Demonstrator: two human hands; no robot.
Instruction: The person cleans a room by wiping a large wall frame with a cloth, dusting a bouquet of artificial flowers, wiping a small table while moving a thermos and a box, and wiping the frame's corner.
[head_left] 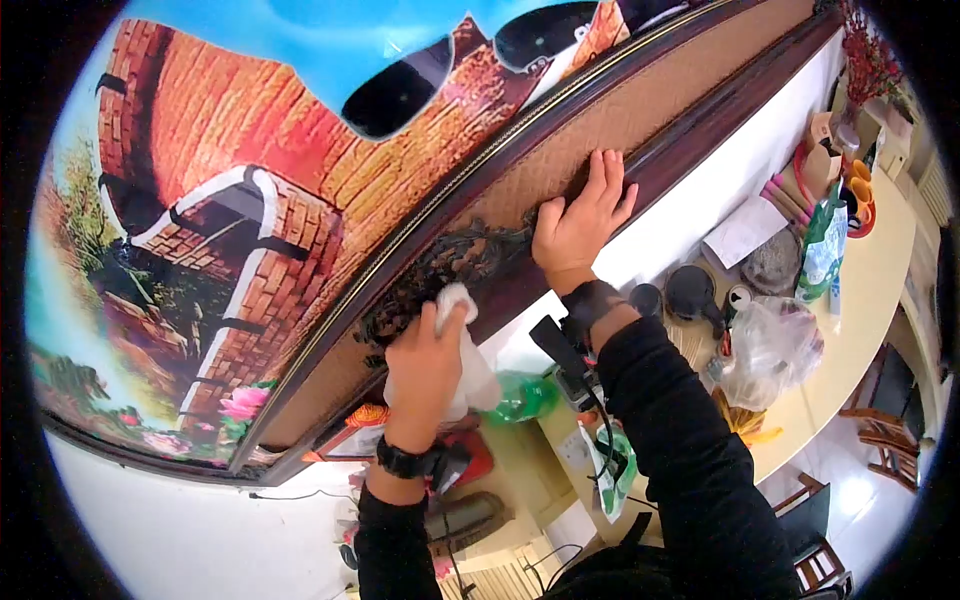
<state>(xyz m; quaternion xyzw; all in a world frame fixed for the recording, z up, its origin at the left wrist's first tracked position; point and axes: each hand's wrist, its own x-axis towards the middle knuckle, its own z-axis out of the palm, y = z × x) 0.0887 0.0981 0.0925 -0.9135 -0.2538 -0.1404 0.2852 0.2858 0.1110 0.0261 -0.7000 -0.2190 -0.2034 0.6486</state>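
My left hand [424, 372] is closed around a white cloth [457, 305], which it presses against the dark carved ornament [455, 260] on the lower border of a large picture frame [600, 125]. Part of the cloth hangs down beside the wrist. Higher along the same border, my right hand [585, 215] rests with its fingers spread on the frame's dark wooden edge, holding nothing. Inside the frame is a colourful picture [240, 110] with brickwork, a stream and pink flowers.
Below the frame stands a cream table [890, 235] with a clear plastic bag [770, 350], a dark pan [692, 292], a green-and-white packet [822, 245] and orange cups [860, 185]. A green bottle [525, 397] is under my arms. Wooden chairs [885, 435] stand at right.
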